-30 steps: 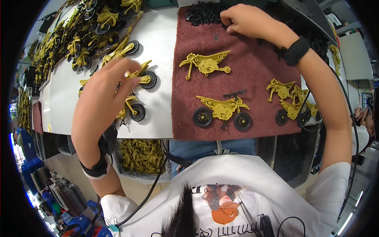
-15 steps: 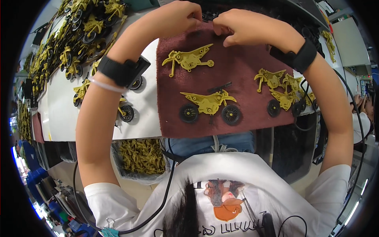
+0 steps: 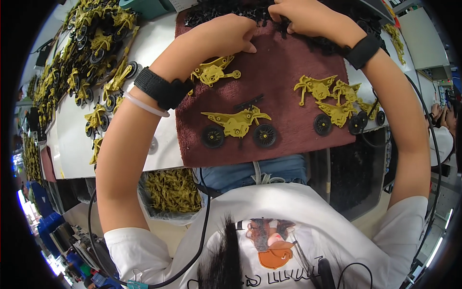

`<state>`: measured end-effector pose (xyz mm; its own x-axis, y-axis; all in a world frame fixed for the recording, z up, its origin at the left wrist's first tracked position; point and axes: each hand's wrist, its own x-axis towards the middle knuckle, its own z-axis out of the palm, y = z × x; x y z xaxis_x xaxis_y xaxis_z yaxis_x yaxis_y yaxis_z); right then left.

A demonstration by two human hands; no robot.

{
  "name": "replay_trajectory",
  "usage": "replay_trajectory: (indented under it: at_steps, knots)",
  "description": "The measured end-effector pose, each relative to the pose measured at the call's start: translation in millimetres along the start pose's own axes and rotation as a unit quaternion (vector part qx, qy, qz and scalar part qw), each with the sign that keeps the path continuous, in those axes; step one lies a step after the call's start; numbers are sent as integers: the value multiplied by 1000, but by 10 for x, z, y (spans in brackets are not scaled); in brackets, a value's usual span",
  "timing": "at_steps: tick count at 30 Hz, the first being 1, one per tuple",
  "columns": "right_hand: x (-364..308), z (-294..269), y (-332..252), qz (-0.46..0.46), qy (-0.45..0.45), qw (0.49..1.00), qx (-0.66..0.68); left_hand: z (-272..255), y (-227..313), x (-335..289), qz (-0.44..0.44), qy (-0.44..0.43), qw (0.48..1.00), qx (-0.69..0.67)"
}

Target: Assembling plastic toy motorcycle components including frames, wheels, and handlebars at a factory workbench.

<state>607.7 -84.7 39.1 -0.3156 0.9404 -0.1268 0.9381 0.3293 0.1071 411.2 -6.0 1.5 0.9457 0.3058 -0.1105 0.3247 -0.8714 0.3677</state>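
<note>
My left hand (image 3: 237,36) hangs over the far part of a maroon cloth (image 3: 284,139), its fingers loosely bent and the thumb apart, with nothing seen between them. At the cloth's far edge, my right hand (image 3: 303,18) dips its bent fingers into a heap of small black plastic parts (image 3: 216,13); what they grip is too dark to tell. Nearest me lies a yellow toy motorcycle (image 3: 237,125) with two black wheels and a black bar above its body. A yellow motorcycle body half (image 3: 211,72) without wheels lies partly under my left wrist.
More yellow body pieces (image 3: 315,88) and a wheeled motorcycle piece (image 3: 337,113) lie at the cloth's right. Many yellow motorcycles (image 3: 98,41) are heaped at the far left. A bin of yellow parts (image 3: 173,190) stands below the table edge. A black cable (image 3: 435,149) runs beside my right arm.
My hands have moved apart: the left came nearer and its thumb spread, while the right went farther into the black parts. The view has shifted slightly.
</note>
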Motion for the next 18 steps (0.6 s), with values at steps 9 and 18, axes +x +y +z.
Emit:
replay_trajectory:
  at_steps: [9, 18]
  knots:
    - [-10, -103, -101, 37, -10, 999, 10, 16, -172, -78, -9, 118, 993, -23]
    - [335, -66, -569, -71, 44, 957, 278, -392, -406, -491, -1, 178, 984, -32]
